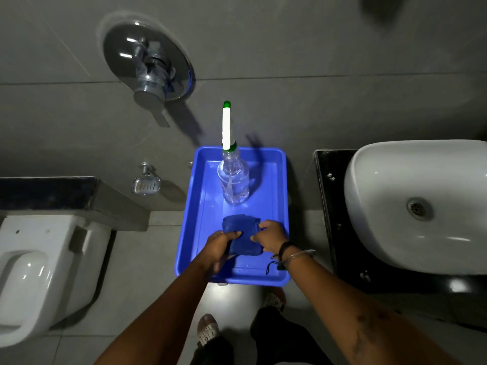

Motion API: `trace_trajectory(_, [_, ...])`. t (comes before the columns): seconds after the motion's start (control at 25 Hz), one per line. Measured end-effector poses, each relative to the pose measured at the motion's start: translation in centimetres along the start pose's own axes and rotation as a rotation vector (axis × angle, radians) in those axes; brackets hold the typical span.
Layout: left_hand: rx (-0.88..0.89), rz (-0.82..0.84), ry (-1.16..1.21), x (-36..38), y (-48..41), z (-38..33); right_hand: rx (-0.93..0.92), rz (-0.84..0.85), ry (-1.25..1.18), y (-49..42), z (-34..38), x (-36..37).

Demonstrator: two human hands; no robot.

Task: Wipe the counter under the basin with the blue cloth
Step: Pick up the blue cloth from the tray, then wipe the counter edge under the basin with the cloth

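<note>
head view: both hands are in the blue tray (282, 180), each grip closed on the folded blue cloth (243, 237), left hand (220, 246) at its left edge, right hand (270, 237) at its right. a clear spray bottle (233, 180) stands upright behind the cloth. the white basin (411, 204) sits on the black desk (326, 196) to the right.
</note>
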State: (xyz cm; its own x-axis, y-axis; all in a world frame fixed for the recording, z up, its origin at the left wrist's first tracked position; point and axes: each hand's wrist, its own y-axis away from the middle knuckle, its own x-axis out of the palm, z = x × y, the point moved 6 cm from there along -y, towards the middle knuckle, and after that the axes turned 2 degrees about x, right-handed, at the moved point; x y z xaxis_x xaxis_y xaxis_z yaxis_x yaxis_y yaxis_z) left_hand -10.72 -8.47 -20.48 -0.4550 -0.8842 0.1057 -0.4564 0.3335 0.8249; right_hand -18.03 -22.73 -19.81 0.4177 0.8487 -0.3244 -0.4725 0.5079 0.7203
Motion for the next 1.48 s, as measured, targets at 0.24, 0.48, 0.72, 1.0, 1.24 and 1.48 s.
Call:
trace_trajectory(0.24, [-0.042,0.354,0.238,4.8,5.3,0.2,-0.081,0.038,-0.066,5.5,-0.5,-6.7])
trace_trajectory(0.48, [0.438,0.085,-0.053,10.0,7.8,-1.4,-0.238,-0.422,-0.232,15.2,-5.0,-23.5])
trace_trajectory(0.72, [0.917,-0.036,-0.787,22.3,9.6,6.5,-0.278,-0.677,-0.250,17.3,-9.6,-35.5])
trace_trajectory(1.0, [1.110,0.306,-1.633,28.2,6.3,19.3,-0.406,-0.731,-0.047,10.4,-11.8,-37.3])
trace_trajectory(1.24, [1.142,0.472,-1.884,27.5,6.1,18.8,-0.246,-0.746,0.692,6.4,-15.2,-35.6])
trace_trajectory(1.48, [1.018,0.425,-1.866,27.3,5.3,17.6,-0.113,-0.799,0.626,6.2,-15.7,-37.2])
